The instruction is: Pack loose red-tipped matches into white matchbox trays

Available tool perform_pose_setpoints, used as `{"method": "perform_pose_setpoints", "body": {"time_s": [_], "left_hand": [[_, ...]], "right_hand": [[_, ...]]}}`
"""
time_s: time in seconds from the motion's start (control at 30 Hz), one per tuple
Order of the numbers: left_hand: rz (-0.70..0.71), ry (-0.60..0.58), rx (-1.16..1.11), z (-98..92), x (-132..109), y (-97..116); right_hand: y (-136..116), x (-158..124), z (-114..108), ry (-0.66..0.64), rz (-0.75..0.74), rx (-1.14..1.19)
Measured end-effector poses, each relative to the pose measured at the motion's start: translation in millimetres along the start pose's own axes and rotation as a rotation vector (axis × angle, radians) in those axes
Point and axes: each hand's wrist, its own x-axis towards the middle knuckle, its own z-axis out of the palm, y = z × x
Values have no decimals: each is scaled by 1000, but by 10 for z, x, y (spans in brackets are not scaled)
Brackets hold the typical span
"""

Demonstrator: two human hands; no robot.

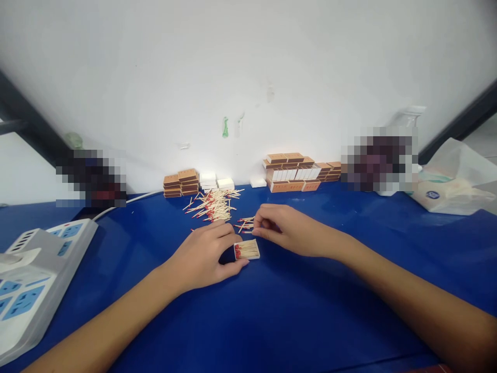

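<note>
The left hand (pixel 207 254) is curving around a small white tray (pixel 258 249), its thumb lying along the near edge and its other fingers bending to the far left corner, so the tray is sitting between them on the blue table (pixel 248 316). Matches (pixel 247 250) are lying side by side in it, their red heads pointing toward the left palm. Just beyond the tray, the thumb and forefinger of the right hand (pixel 285 228) are meeting at the plain end of a single match (pixel 247 232); whether they are gripping it, I cannot tell. A small cluster of loose matches (pixel 245 223) is lying just past those fingertips, and a larger heap (pixel 217 204) is spreading beyond the left fingers. Farther out, brown matchboxes (pixel 180 184) and white trays (pixel 208 181) are standing behind that heap, while a bigger matchbox stack (pixel 295 185) is rising beyond the right fingers. A power strip (pixel 73 243) is resting well left of the left fingers.
</note>
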Motion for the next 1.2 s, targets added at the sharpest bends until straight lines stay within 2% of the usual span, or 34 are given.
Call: {"method": "perform_pose_setpoints", "body": {"time_s": [0.13,0.3,0.47,0.6,0.8,1.2], "left_hand": [[-8,-22,-3,6,-1,-3],[0,-13,-3,14,-1,-3],[2,5,-11,20,-3,-9],[8,9,-17,21,-5,-13],[20,5,-7,19,-3,-11],[13,3,-6,43,-5,-29]], "right_hand": [[-115,-39,47,-84,-47,-16],[-104,-33,84,-32,-57,-28],[-128,-11,125,-97,-78,31],[-132,-11,141,-75,-88,21],[-69,-14,101,-55,-84,-62],[-147,-36,107,-65,-61,-134]]}}
